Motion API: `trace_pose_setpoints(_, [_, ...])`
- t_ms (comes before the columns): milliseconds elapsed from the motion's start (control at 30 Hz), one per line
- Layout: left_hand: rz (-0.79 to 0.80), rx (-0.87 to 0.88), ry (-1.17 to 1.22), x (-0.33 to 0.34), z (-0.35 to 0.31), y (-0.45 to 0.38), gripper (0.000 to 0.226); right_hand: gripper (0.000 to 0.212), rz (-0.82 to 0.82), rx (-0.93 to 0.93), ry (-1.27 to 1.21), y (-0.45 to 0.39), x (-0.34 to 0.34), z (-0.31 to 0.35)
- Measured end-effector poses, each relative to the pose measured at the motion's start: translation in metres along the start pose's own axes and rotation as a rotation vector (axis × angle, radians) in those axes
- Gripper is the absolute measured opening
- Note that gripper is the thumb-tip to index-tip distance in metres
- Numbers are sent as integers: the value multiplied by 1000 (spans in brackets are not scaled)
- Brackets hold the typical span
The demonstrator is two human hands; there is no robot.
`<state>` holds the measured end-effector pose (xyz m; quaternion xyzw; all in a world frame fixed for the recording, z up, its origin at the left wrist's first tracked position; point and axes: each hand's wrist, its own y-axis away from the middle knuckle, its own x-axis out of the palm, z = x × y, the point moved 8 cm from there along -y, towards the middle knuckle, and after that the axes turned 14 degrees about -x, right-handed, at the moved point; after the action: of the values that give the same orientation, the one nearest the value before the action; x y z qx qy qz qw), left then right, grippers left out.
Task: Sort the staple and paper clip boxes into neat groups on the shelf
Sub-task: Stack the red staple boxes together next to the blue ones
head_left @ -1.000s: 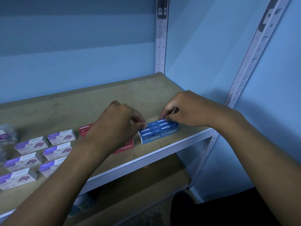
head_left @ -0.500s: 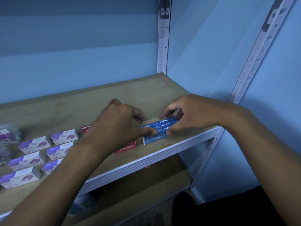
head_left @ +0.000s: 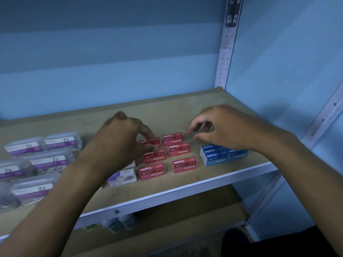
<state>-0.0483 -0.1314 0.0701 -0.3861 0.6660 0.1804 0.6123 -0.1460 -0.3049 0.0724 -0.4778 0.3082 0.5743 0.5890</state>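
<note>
Far left on the shelf (head_left: 185,115): clear clip boxes (head_left: 50,161) with purple labels, grouped in rows, touching or just beside one another. Blurred at that edge, so count uncertain.

Next, just right of those and partly under the left forearm: a white-and-purple box (head_left: 122,178) near the front edge, with the corner of another showing behind it.

Left hand (head_left: 122,138) reached in over the middle of the shelf, fingers curled downward, thumb and fingertips closed around the back-left red box (head_left: 150,142). Appeared pinched on it, though motion blur left the contact hard to confirm.

Centre: six red boxes in two loose columns, three deep. Back-right red box (head_left: 172,138) just beside the pinched one. Middle pair (head_left: 178,149) close together, the right one set slightly further back than the left. Front pair (head_left: 184,164) apart from each other, with bare shelf between.

Right hand (head_left: 222,127) hovered just behind and right of the red group, fingers loosely bent and parted, holding nothing, fingertips near the back-right red box but not on it.

Right of the reds, with a gap: blue boxes (head_left: 215,154) packed tight in one block near the front edge, partly under the right wrist.

Far right: metal upright (head_left: 229,43) against the blue wall.
</note>
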Motion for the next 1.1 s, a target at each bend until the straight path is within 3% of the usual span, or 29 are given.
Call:
trace_pose_setpoints(533, [50, -19, -47, 11, 1, 8, 32, 23, 104, -42, -22, -26, 36, 15])
trace_pose_setpoints(1100, [40, -17, -10, 18, 0, 8, 28, 19, 60, -52, 17, -26, 40, 14])
